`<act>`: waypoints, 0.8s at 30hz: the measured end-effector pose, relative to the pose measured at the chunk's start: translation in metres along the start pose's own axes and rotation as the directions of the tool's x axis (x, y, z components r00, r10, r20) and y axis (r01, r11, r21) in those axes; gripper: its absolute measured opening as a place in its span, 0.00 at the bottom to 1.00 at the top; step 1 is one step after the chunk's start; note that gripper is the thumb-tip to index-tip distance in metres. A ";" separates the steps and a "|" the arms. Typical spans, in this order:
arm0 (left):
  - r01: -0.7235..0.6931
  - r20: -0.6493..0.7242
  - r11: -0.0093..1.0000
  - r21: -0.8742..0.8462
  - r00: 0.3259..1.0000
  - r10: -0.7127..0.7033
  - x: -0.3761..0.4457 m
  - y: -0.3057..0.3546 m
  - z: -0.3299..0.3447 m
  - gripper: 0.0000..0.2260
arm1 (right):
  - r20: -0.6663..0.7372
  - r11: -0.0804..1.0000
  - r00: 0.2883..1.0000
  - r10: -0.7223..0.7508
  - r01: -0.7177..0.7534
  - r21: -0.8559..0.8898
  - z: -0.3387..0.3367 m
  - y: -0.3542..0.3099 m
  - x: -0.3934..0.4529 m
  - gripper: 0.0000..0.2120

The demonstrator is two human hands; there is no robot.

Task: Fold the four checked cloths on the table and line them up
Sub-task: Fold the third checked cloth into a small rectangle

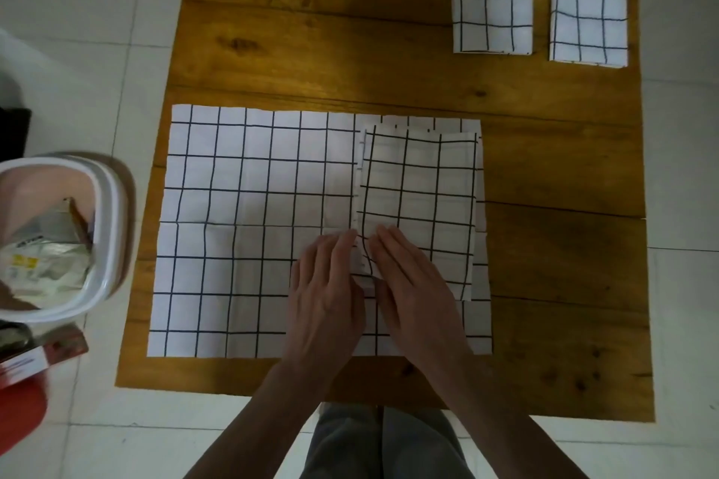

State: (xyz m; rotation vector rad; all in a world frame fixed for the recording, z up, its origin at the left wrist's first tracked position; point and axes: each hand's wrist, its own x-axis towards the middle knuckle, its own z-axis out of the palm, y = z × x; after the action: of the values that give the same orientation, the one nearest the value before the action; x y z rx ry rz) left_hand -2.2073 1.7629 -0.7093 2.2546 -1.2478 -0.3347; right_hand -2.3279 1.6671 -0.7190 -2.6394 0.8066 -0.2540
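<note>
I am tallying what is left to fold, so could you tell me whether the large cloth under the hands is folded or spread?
Spread: the large cloth lies flat and single-layered on the table, with a folded cloth resting on it.

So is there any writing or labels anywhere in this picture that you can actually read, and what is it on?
No text can be read here.
Packet in the white bin: some print shows, too blurred to read.
Red and white box at the left edge: faint lines of print, too blurred to read.
Checked cloths, folded and flat: only grid lines, no lettering.
Wooden table: no marks or labels.
</note>
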 end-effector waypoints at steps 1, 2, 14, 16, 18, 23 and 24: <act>-0.009 -0.005 1.000 0.018 1.000 0.009 -0.001 -0.001 -0.001 0.23 | 0.006 1.000 1.000 0.008 -0.008 0.001 0.000 0.000 0.000 0.25; -0.020 -0.004 0.999 0.033 1.000 0.020 -0.002 -0.002 -0.001 0.24 | 0.013 1.000 1.000 0.011 -0.011 0.005 0.000 0.001 0.000 0.25; -0.196 0.112 0.978 0.065 0.976 0.188 -0.026 -0.016 0.004 0.17 | 0.169 0.998 0.985 -0.025 0.034 -0.049 -0.009 0.013 -0.005 0.35; -0.218 0.151 0.969 0.112 0.968 0.200 -0.028 -0.017 0.005 0.18 | 0.158 0.999 0.987 -0.039 0.040 -0.001 -0.020 0.019 -0.006 0.31; -0.229 0.181 0.961 0.153 0.963 0.200 -0.028 -0.017 0.005 0.19 | 0.129 0.999 0.992 -0.013 0.008 0.035 -0.030 0.032 -0.007 0.26; -0.196 0.191 0.963 0.185 0.968 0.161 -0.028 -0.014 0.008 0.23 | 0.096 0.998 0.995 -0.018 0.023 -0.058 -0.042 0.078 -0.008 0.21; -0.191 0.183 0.962 0.195 0.971 0.155 -0.028 -0.013 0.008 0.24 | 0.108 0.996 0.993 -0.037 0.046 -0.081 -0.043 0.085 -0.009 0.21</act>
State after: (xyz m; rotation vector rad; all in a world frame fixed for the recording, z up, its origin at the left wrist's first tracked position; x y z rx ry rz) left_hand -2.2167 1.7898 -0.7242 2.3082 -1.6261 -0.3438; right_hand -2.3897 1.5946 -0.7142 -2.7238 0.7428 -0.0920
